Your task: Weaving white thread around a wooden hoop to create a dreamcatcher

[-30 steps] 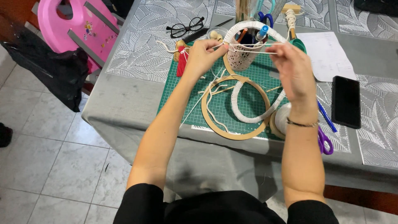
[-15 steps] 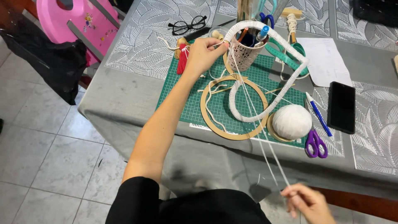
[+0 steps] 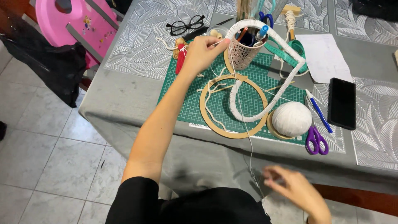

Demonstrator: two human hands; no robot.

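While the left hand (image 3: 203,52) reaches out over the green mat (image 3: 182,99), its thumb and fingers are pinched on the white cord (image 3: 247,137) at the top of a cord-wrapped hoop (image 3: 265,112). That hoop stands tilted, its upper arc over the patterned cup (image 3: 242,56) of pens and its lower arc resting inside the flat wooden ring (image 3: 215,124) on the mat. From the pinch the cord runs as a thin line down across the ring, past the table edge (image 3: 124,137), to the right hand (image 3: 296,191), low and close to the body. This hand is blurred; its fingers look curled about the cord's end, though I cannot tell how firmly it grips.

A white ball of cord (image 3: 292,119) sits just right of the ring, on a smaller wooden ring. Purple scissors (image 3: 317,141) lie beside the ball, with a blue pen (image 3: 318,110) above them and a black phone (image 3: 342,103) further right. A sheet of paper (image 3: 325,58) lies beyond the phone. A red tassel (image 3: 181,58) lies by the left wrist, and black glasses (image 3: 186,25) rest on the table further off. A pink chair (image 3: 78,23) stands at the left.
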